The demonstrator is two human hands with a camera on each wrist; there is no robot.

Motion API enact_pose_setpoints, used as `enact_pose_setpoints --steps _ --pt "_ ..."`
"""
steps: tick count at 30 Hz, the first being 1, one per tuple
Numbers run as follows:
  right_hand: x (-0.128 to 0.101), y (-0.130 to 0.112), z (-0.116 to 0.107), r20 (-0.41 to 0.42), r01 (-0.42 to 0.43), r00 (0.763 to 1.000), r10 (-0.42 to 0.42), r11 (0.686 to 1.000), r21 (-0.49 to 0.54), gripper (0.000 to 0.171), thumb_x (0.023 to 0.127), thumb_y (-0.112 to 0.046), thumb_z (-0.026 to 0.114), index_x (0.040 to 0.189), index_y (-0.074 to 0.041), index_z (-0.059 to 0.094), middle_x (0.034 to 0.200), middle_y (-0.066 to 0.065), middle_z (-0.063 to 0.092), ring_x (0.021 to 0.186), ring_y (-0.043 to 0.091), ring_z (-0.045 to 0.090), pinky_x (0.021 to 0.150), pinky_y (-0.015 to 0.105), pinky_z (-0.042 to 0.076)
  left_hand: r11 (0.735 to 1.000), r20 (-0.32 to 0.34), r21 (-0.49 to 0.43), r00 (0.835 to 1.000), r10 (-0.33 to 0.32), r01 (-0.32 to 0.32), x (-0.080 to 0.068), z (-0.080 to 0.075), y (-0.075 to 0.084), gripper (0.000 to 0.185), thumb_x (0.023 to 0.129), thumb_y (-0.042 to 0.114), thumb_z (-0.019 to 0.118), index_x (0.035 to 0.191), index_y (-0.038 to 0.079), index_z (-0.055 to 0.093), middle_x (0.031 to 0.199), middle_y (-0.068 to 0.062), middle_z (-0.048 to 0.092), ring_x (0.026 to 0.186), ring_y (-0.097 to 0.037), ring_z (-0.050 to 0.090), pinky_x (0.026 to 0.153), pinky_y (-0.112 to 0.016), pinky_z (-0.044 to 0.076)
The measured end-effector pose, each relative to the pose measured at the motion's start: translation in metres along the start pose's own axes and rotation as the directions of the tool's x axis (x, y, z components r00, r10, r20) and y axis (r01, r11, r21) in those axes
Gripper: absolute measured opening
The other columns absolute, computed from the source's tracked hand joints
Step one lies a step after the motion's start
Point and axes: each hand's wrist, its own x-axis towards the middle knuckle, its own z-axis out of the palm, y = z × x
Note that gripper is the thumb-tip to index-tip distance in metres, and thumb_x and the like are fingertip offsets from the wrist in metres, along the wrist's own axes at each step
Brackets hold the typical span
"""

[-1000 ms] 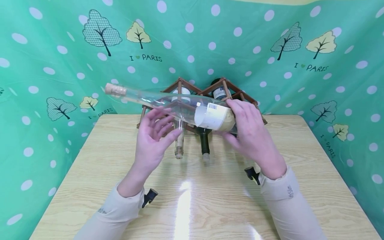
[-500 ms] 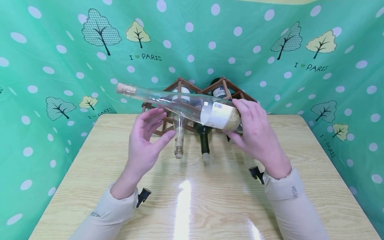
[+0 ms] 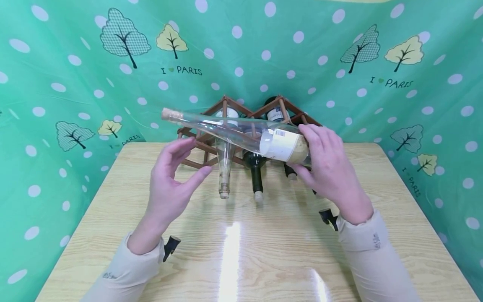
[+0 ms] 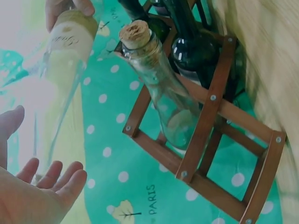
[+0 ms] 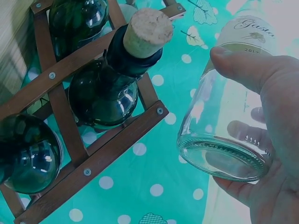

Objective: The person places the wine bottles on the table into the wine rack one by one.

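My right hand (image 3: 326, 165) grips the base end of a clear, corked glass bottle (image 3: 241, 136) with a white label. The bottle is held up in front of the wooden wine rack (image 4: 212, 98), tilted, its cork (image 3: 172, 114) toward the upper left. In the right wrist view the thumb and fingers wrap around the bottle's lower body (image 5: 224, 121). My left hand (image 3: 170, 184) stands near the neck with fingers spread and nothing in its grasp. Another clear corked bottle (image 4: 163, 88) and several dark green bottles (image 5: 105, 93) lie in the rack, necks toward me.
The rack stands at the back of the wood-grain table (image 3: 264, 251). Behind it hangs a green dotted cloth (image 3: 241, 50) with printed trees. Lower left cells of the rack (image 3: 194, 161) hold no bottle. Light glares on the tabletop.
The right hand has carried the bottle to the right, its cork end moving right as well. The left hand has drawn away to the left and slightly down.
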Motion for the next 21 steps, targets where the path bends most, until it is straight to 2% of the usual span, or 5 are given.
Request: enact_pose_setpoints --steps 5,9,15,21 --pt "-0.0015 0.0017 -0.0013 0.005 0.0 1.0 0.0 1.0 -0.016 0.1 0.069 -0.009 0.101 0.151 0.004 0.045 0.14 0.028 0.056 0.127 0.048 0.053 0.105 0.063 0.044 0.998 -0.005 0.032 0.999 0.045 -0.045 0.0 -0.0051 0.0031 0.065 0.081 -0.016 0.084 0.14 -0.006 0.059 0.143 -0.005 0.061 0.132 -0.028 0.06 0.115 -0.047 0.046" --pt "-0.0029 0.0037 -0.0024 0.009 -0.001 1.0 0.002 0.999 -0.032 0.098 0.07 -0.009 0.101 0.15 0.003 0.046 0.141 0.028 0.056 0.126 0.049 0.052 0.103 0.063 0.044 0.989 -0.013 0.105 0.995 0.103 -0.101 0.0013 -0.0076 0.0069 0.067 0.077 -0.014 0.087 0.138 -0.002 0.062 0.144 -0.004 0.061 0.134 -0.028 0.058 0.115 -0.044 0.046" --pt "-0.0052 0.0063 -0.0043 0.027 -0.01 1.0 0.011 0.998 -0.065 0.098 0.07 -0.009 0.1 0.151 0.003 0.045 0.142 0.027 0.055 0.126 0.049 0.052 0.104 0.064 0.044 0.946 -0.006 0.241 0.975 0.223 -0.215 0.0045 -0.0095 0.0083 0.063 0.077 -0.001 0.09 0.134 -0.002 0.065 0.142 -0.012 0.064 0.136 -0.034 0.055 0.117 -0.041 0.043" --pt "-0.006 0.0064 -0.0043 0.026 -0.004 1.0 0.006 0.997 -0.081 0.099 0.068 -0.007 0.1 0.151 0.002 0.047 0.142 0.026 0.056 0.124 0.049 0.052 0.103 0.065 0.045 0.906 0.019 0.302 0.952 0.305 -0.297 0.005 -0.0102 0.0059 0.061 0.077 0.001 0.089 0.132 -0.006 0.063 0.141 -0.02 0.062 0.135 -0.039 0.055 0.117 -0.041 0.043"
